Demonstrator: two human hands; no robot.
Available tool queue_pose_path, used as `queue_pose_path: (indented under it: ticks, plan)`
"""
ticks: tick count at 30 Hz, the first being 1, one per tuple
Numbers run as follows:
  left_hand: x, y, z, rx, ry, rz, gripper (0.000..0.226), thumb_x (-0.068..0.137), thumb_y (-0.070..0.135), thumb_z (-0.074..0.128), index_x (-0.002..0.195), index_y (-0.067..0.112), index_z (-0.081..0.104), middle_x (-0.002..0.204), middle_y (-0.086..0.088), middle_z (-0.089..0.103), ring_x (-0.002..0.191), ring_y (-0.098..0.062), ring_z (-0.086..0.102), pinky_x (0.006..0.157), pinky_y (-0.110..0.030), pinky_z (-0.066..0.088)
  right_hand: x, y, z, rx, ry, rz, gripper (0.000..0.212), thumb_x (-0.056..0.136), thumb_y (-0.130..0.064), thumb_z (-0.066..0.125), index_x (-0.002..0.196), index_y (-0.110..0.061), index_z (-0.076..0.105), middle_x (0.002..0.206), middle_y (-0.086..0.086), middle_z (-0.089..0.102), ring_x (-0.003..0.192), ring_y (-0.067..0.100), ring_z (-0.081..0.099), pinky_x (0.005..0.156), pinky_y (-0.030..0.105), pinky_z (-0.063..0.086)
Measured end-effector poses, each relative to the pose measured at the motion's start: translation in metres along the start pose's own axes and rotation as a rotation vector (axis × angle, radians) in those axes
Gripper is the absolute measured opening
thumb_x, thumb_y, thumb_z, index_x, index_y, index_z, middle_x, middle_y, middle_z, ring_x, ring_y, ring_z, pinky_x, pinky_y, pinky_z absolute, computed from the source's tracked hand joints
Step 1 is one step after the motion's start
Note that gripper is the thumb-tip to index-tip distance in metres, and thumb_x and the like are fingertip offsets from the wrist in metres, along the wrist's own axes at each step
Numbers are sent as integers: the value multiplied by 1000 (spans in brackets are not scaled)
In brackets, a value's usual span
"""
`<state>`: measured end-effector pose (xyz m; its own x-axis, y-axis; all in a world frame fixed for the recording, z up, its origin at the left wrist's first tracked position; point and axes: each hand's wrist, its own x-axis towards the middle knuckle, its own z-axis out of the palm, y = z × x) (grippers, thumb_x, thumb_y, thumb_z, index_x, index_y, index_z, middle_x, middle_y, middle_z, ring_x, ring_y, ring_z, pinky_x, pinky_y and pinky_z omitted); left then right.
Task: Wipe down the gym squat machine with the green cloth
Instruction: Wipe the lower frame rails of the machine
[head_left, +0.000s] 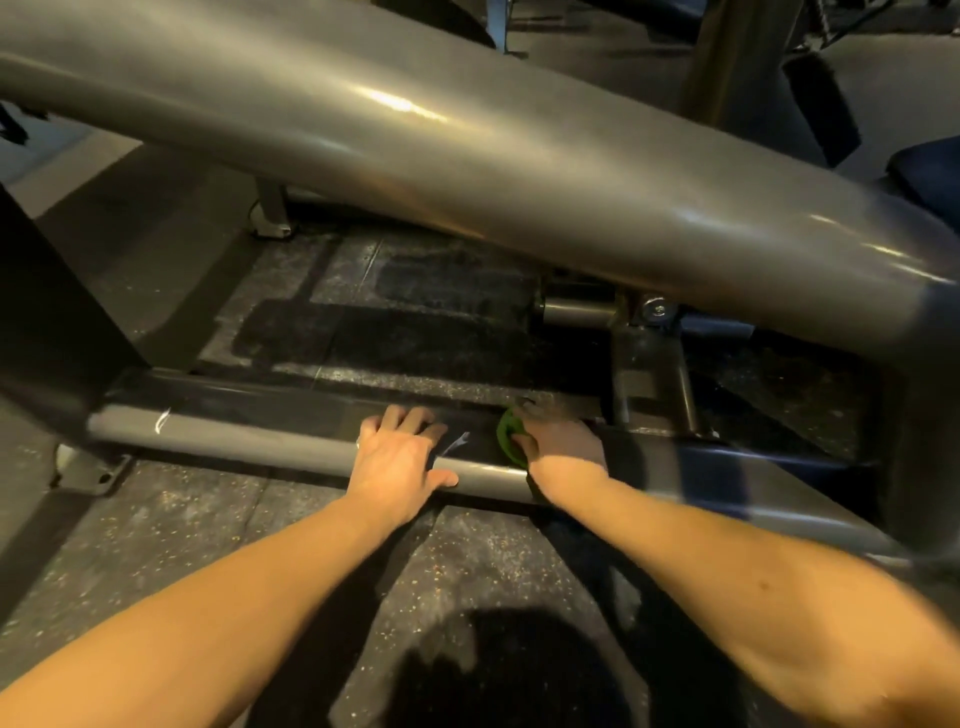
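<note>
Both hands are planted on the low near bar (234, 436) of the squat machine (467, 156): left hand (402, 457) is laid flat and relaxed, green cloth (511, 439) is clutched under the right hand (558, 441) just beside it. Bar wiping looks underway; next, the cloth probably needs to be dragged along with pressure.

A: How is the squat machine (467, 135) built?
B: It is made of thick grey painted tubes. A wide, glossy beam is set slanting across the top, and a thinner low bar (234, 434), marked with white scratches, is laid beneath it.
A: And the green cloth (506, 436)?
B: It is bunched up and pressed against that low bar, towards its right end. It is mostly covered by the right hand (558, 439).
</note>
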<state>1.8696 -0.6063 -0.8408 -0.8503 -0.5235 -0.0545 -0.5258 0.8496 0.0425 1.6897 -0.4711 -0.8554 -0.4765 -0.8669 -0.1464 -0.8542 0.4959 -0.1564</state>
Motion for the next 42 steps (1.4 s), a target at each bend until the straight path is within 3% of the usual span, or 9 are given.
queue_pose_path:
  ticks: [2,5,11,16,23,28,33,39,42]
  plan:
    - [0,-2,1,4,-12,6,68,92,63,56,151,30,46,151,6,42,139,-22,34,111,-41,28,-31,16,14,13,63,-174,50,101,-25,56,149,-14,48,158,11,40,149,31,33,122,38,20]
    - [-4,-7,1,-16,2,16,65,92,57,61,150,31,47,151,5,44,137,-23,37,111,-43,29,-67,41,33,-18,201,-261,54,78,-17,83,130,-15,68,144,9,58,139,32,47,115,47,30]
    - [-23,-43,5,-11,68,-116,64,84,52,74,140,24,59,141,-1,55,126,-26,46,100,-43,35,-48,4,36,-39,79,-213,76,50,-13,96,122,-16,72,138,7,63,136,28,51,111,42,36]
    - [-25,-60,6,-19,59,-311,83,76,71,71,140,21,56,142,-3,52,126,-26,44,100,-41,35,-11,-51,34,63,91,-263,62,97,-17,58,156,-16,37,168,0,19,157,22,2,119,28,-10]
    - [-27,-72,5,1,72,-368,84,76,72,70,139,19,55,142,-2,51,124,-26,45,102,-43,36,-47,-4,31,152,169,-365,62,69,-9,87,127,-16,69,142,8,60,138,29,49,114,49,38]
    - [-28,-79,11,-32,90,-349,81,78,68,71,139,17,57,140,-2,52,123,-26,46,103,-43,36,-74,26,29,24,200,-333,73,59,0,90,128,-12,69,139,7,63,134,30,54,113,49,35]
    - [-30,-74,8,-3,69,-353,82,82,70,66,144,16,52,144,-3,49,126,-25,44,106,-42,35,-25,-41,48,-3,143,-369,62,67,-10,84,126,-11,69,142,10,60,139,33,48,115,46,36]
    - [-29,-74,0,11,52,-355,82,80,72,65,142,20,54,139,-1,52,124,-24,46,105,-40,34,7,-94,29,35,45,-361,65,100,-15,52,160,-16,25,170,2,7,157,21,-4,117,27,-15]
    - [-28,-76,0,10,34,-347,81,82,72,63,144,20,52,141,-1,51,125,-24,44,107,-40,32,-20,-53,19,74,123,-379,63,89,-13,72,148,-19,49,163,0,30,153,21,23,120,23,-8]
